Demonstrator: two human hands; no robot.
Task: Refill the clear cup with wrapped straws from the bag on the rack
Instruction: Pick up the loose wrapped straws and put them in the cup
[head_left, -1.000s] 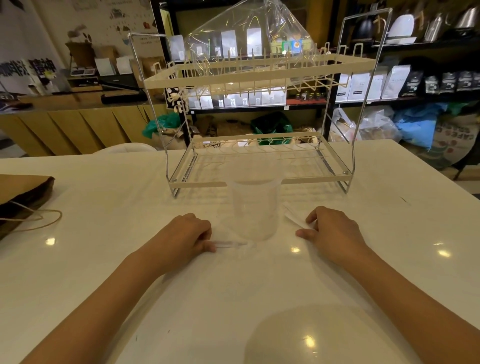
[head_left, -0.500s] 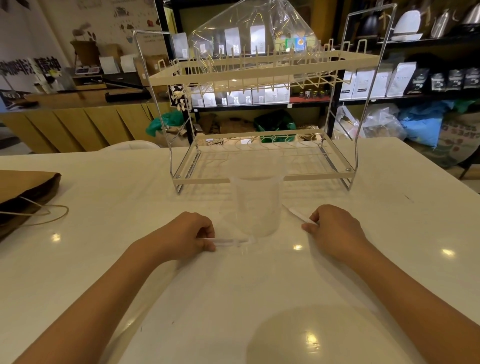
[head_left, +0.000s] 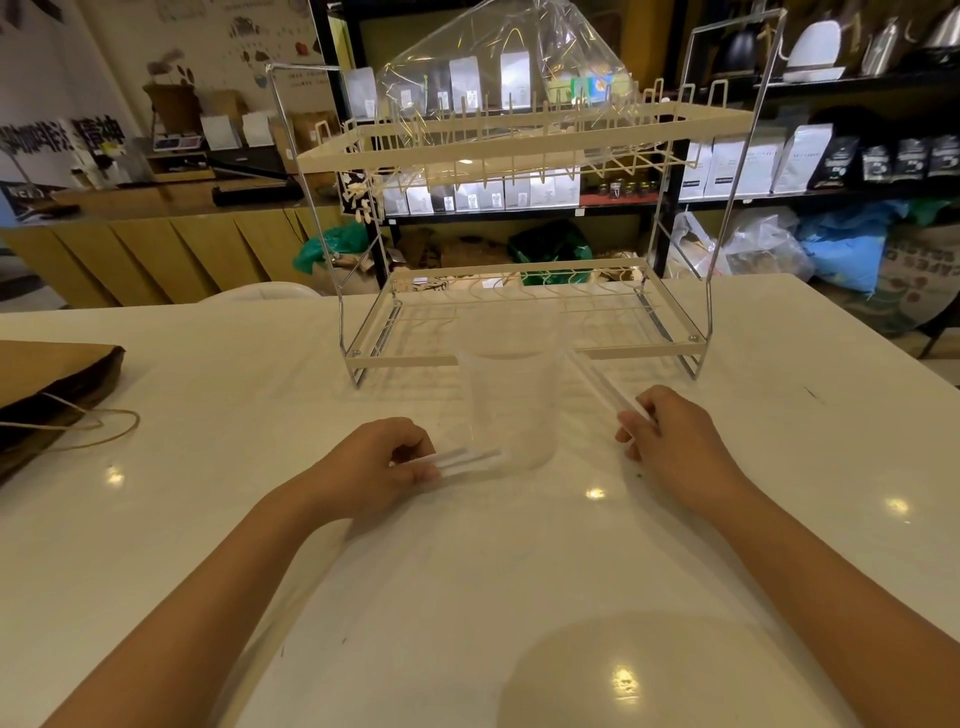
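Straws in thin white paper wrappers are in both my hands at the middle of the glossy white worktop (head_left: 156, 519): my left hand (head_left: 379, 467) has its grip pinched shut on a pair (head_left: 467, 460) lying flat toward the cup's base, and my right hand (head_left: 675, 441) is closed on a few (head_left: 602, 387) slanting up toward its rim. Between them stands the clear plastic cup (head_left: 511, 410), seemingly empty. I judge the loading step is in hand; next I must lift each bundle and tip it upright over the rim. Beyond, the cream-and-wire two-tier rack (head_left: 519, 140) carries the crumpled clear plastic bag (head_left: 498, 57) on top; glare hides whether straws remain inside.
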